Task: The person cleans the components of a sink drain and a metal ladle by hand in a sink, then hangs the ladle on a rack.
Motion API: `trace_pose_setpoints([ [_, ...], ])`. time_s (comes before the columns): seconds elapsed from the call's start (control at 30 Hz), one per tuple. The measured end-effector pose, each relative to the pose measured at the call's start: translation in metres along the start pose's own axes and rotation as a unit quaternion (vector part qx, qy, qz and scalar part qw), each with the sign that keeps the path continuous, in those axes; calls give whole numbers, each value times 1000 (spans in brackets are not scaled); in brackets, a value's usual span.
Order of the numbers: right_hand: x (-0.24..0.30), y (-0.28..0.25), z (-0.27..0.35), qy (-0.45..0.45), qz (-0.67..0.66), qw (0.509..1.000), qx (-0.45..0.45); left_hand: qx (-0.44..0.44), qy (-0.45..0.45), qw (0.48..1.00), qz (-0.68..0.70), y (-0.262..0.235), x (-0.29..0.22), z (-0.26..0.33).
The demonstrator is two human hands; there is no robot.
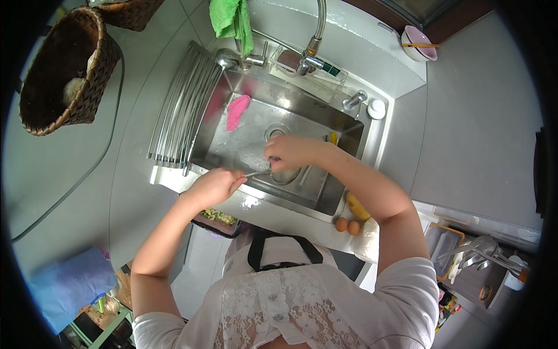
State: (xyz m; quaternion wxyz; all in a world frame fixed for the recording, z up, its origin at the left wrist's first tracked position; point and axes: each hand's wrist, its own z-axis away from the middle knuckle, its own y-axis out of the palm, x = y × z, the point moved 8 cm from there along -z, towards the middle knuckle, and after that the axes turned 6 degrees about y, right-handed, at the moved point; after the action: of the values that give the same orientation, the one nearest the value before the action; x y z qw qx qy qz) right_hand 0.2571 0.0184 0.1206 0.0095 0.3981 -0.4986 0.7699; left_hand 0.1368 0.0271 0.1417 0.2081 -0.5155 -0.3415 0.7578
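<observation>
My left hand (pixel 218 183) is closed around the end of a thin metal handle (pixel 257 173) over the near edge of the steel sink (pixel 256 113). The handle runs toward my right hand (pixel 290 152), whose fingers are curled at its far end; what they pinch is mostly hidden. Just below them a round, shiny piece (pixel 285 176) shows, and I cannot tell whether it belongs to the handle. A pink cloth (pixel 237 112) lies on the sink floor, left of the drain (pixel 276 131). Something small and yellow (pixel 332 138) rests near the right wall.
A roll-up rack (pixel 180 110) covers the sink's left side. Behind stand a faucet (pixel 311 58) and a green towel (pixel 231 23). Two eggs (pixel 347 225) sit near my right elbow. Woven basket (pixel 64 75) far left; pink-and-white bowl (pixel 418 46) far right; open utensil drawer (pixel 471 262).
</observation>
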Motion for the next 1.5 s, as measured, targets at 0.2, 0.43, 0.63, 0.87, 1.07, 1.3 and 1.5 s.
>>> trace_pose_setpoints([
  [0.2, -78, -2, 32, 199, -369, 893, -164, -66, 15, 998, -20, -28, -4, 11],
  [0.43, -105, 76, 42, 180, -851, 367, -331, -121, -38, 992, 22, -29, 2, 4],
  [0.63, -69, 78, 31, 265, -817, 131, -496, -201, -87, 968, 123, 27, 20, -23],
  [0.87, -79, 71, 18, 168, -739, 232, -610, -226, -77, 946, 221, 45, 18, -70],
  [1.07, -63, 42, 34, 329, -499, 643, -479, -92, -192, 780, 588, 63, 22, -72],
  [1.3, -78, -6, 108, 281, -396, 509, -711, -116, -187, 692, 687, 61, 22, -64],
  [1.5, -31, -38, 44, 185, -21, 826, -533, -109, -193, 772, 596, 62, 11, -68],
])
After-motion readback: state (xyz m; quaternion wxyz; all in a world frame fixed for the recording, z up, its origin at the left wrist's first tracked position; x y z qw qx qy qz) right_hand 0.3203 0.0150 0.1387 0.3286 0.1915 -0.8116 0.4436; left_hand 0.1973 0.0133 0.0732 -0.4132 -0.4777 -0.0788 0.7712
